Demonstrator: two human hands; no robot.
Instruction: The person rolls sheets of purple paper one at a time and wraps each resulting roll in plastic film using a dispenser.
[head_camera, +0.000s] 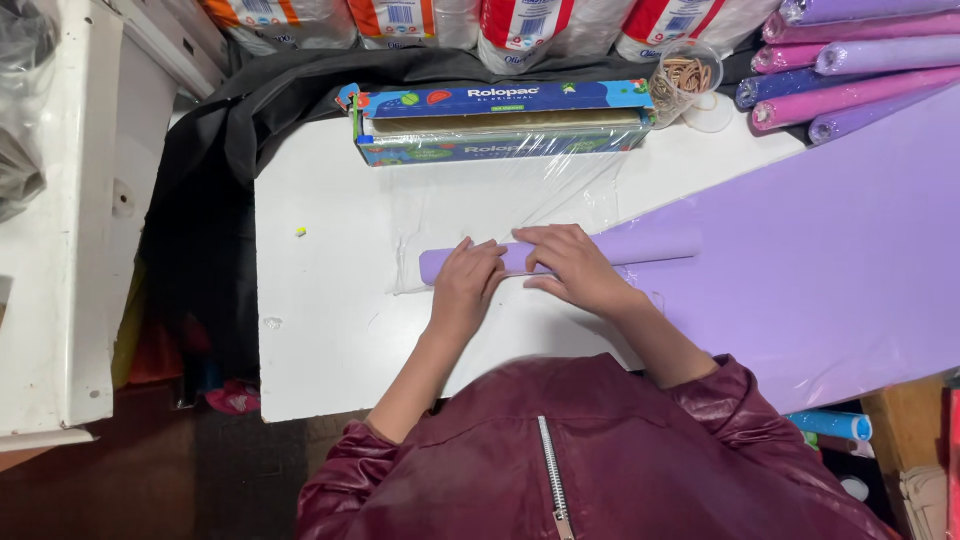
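Bright, even overhead light, sharp focus, perhaps slight glare on white table (330, 300).

My desk (330, 330) is a white board, its bare surface marked by a few scuffs and one tiny yellow speck (300, 232) near the left side. At the far edge lies a long blue box of cling film (500, 122), open, with a clear sheet of film (480, 205) pulled out from it and spread flat toward me. A rolled lilac tube (620, 247) lies across that film, under my fingers. A wide lilac sheet (830, 270) covers the right part of the desk and runs off its edge. A clear cup of rubber bands (685, 78) stands just beside the box's right end.
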